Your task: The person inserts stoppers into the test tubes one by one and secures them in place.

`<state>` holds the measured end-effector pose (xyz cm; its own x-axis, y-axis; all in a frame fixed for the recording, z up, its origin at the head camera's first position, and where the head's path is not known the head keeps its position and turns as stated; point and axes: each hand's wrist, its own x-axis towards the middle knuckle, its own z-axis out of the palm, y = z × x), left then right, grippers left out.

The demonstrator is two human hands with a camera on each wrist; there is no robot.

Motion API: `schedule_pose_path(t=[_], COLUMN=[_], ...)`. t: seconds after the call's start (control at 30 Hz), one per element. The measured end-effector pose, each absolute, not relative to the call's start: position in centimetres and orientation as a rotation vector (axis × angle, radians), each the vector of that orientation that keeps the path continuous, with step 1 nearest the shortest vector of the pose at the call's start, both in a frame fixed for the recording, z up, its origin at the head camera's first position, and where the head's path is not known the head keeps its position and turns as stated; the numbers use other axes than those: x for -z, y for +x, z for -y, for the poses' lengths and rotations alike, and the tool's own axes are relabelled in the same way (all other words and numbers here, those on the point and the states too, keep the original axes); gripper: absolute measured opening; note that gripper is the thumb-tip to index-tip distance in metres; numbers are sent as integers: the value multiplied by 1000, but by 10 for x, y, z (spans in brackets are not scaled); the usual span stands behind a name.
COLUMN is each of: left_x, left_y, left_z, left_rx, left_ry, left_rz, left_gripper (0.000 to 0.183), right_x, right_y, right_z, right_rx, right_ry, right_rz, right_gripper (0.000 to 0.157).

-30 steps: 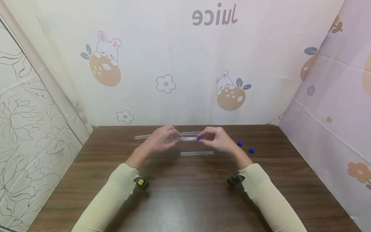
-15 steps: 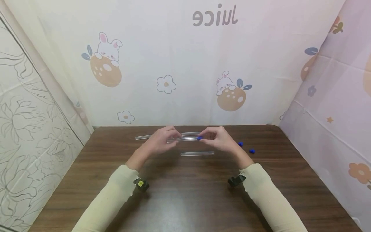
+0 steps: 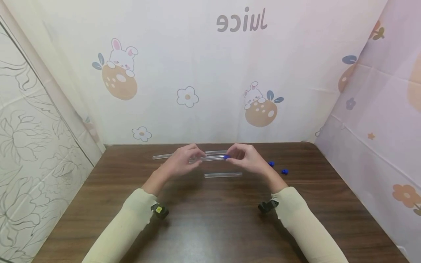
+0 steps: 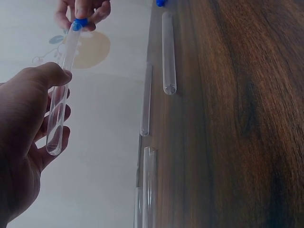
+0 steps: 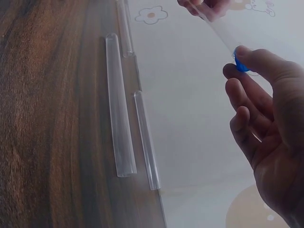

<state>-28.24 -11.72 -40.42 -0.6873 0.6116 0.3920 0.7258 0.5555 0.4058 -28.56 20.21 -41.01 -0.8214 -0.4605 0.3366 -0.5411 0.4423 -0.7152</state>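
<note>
Between thumb and fingers, my left hand (image 3: 184, 159) grips a clear test tube (image 4: 59, 107), held above the table with its rounded end toward the palm. At the tube's other end, my right hand (image 3: 245, 157) pinches a blue stopper (image 5: 241, 64) between thumb and index finger. The stopper sits at the tube's mouth; how deep it goes in, I cannot tell. In the left wrist view, the tube's inside looks see-through. The remaining fingers of my right hand are loosely bent and clear of the tube.
One test tube (image 3: 223, 175) lies on the brown wooden table (image 3: 210, 219) nearer me. More tubes lie behind the hands, including one at the left (image 3: 161, 156). Two blue stoppers (image 3: 271, 164) lie right of my right hand. A patterned curtain (image 3: 210, 73) hangs behind the table.
Both hands keep the same hold on the tube and its stopper. Only a slight shift of the whole head view shows; the things on the table have not moved.
</note>
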Motion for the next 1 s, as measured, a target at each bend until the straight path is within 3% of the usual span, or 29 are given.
schedule_pose_path(t=[0.47, 1.0], left_x=[406, 407], left_y=[-282, -283], left_z=[118, 117], left_rx=[860, 879], left_ry=[-1163, -1156], left_rz=[2516, 2492], left_gripper=[20, 22], right_x=[414, 417], right_y=[-288, -290], right_z=[-205, -203], right_rx=[-1339, -1372], right_ry=[891, 895], right_rz=[2544, 2527], right_gripper=[23, 16])
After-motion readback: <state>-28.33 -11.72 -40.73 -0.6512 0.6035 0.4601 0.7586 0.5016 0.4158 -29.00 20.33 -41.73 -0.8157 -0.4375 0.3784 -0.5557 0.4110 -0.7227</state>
